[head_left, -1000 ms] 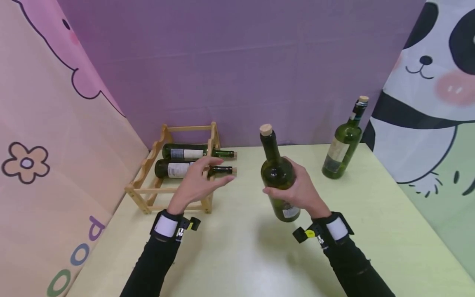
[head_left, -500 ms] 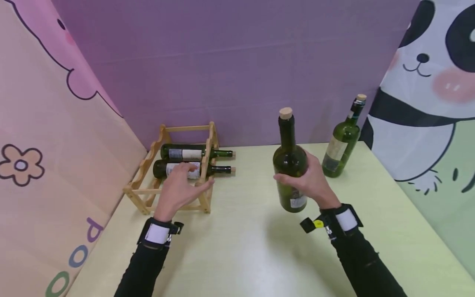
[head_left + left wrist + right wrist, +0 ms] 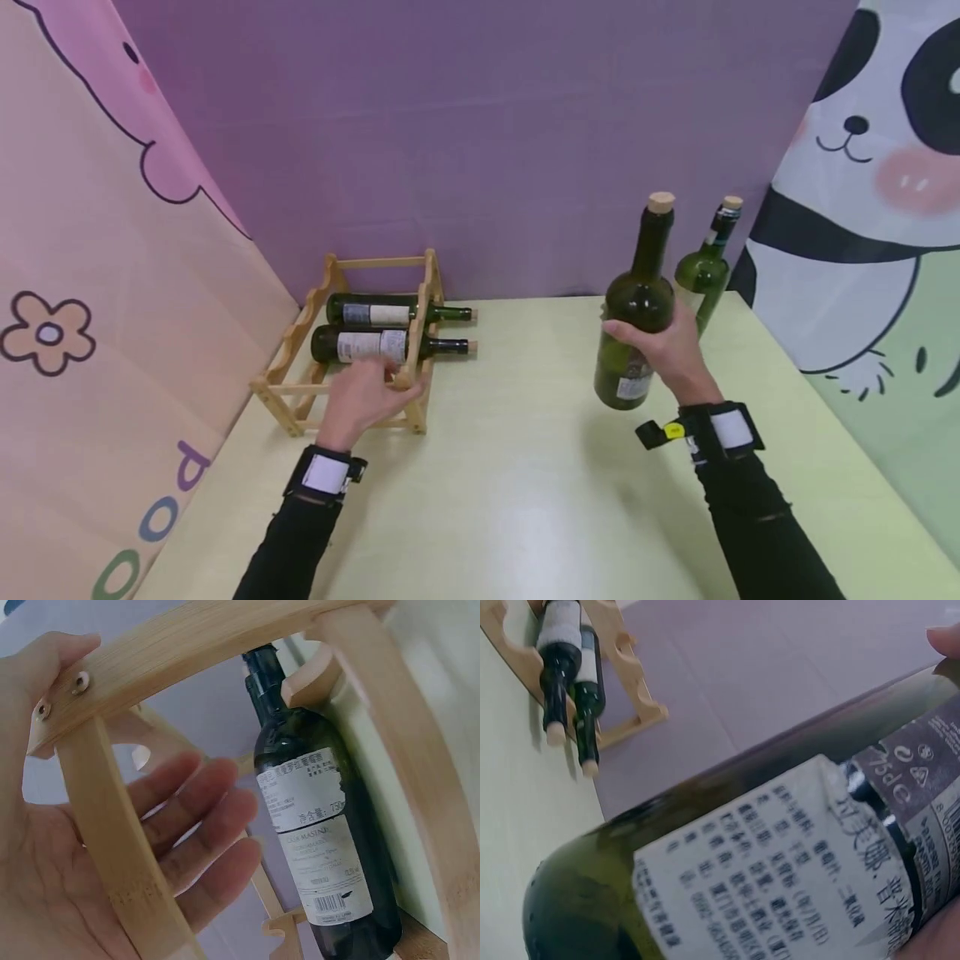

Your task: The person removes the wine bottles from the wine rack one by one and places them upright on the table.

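My right hand (image 3: 673,354) grips a green wine bottle (image 3: 637,302) around its body, upright and slightly tilted above the table. A cork caps it, and its labels (image 3: 780,877) fill much of the right wrist view. My left hand (image 3: 362,402) is at the near right corner of a wooden wine rack (image 3: 303,389). In the left wrist view its fingers (image 3: 214,825) reach behind a wooden bar (image 3: 120,847), with the thumb over the side beam. Two corked bottles lie in the rack: a near one (image 3: 371,343) and a far one (image 3: 367,311), necks pointing right.
Another corked green bottle (image 3: 705,271) stands at the back right of the pale table (image 3: 487,483), partly hidden behind the held bottle and hand. A purple cloth wall (image 3: 487,150) closes off the back, with printed cartoon cloths at both sides.
My right hand has carried the bottle right and upward, toward the standing one. My left hand has moved left and down from beside the bottle necks to the rack's near right corner.
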`<state>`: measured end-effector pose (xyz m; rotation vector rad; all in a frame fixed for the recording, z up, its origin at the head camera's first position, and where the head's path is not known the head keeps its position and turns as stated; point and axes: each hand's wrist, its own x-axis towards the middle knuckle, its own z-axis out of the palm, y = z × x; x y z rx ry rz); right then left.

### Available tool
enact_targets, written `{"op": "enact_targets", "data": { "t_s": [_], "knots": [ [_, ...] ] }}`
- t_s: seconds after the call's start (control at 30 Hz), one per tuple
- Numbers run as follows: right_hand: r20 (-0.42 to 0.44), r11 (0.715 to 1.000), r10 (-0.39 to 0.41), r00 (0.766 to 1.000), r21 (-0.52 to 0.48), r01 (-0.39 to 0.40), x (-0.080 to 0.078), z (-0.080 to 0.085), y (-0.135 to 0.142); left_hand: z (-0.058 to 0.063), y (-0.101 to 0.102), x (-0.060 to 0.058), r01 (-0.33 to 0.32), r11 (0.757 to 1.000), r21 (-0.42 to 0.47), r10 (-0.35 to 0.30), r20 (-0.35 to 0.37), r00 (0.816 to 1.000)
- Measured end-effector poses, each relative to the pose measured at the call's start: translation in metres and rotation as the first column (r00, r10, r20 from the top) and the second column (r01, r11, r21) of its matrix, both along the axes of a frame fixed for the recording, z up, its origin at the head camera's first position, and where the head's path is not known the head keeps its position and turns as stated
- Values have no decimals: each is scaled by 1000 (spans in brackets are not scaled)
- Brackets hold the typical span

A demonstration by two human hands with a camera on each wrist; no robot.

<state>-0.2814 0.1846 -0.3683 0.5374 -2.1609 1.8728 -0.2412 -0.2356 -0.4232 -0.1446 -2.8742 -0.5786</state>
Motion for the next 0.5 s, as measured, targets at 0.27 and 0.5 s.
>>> {"op": "enact_targets", "data": {
  "t_s": [0.27, 0.5],
  "knots": [
    [47, 983, -184, 982, 29, 183, -11, -5, 36, -10, 6, -2, -6, 987, -162, -6, -75, 997],
    [66, 963, -269, 961, 18, 268, -17, -9, 62, -18, 5, -4, -33, 974, -223, 4, -129, 992]
  ]
}}
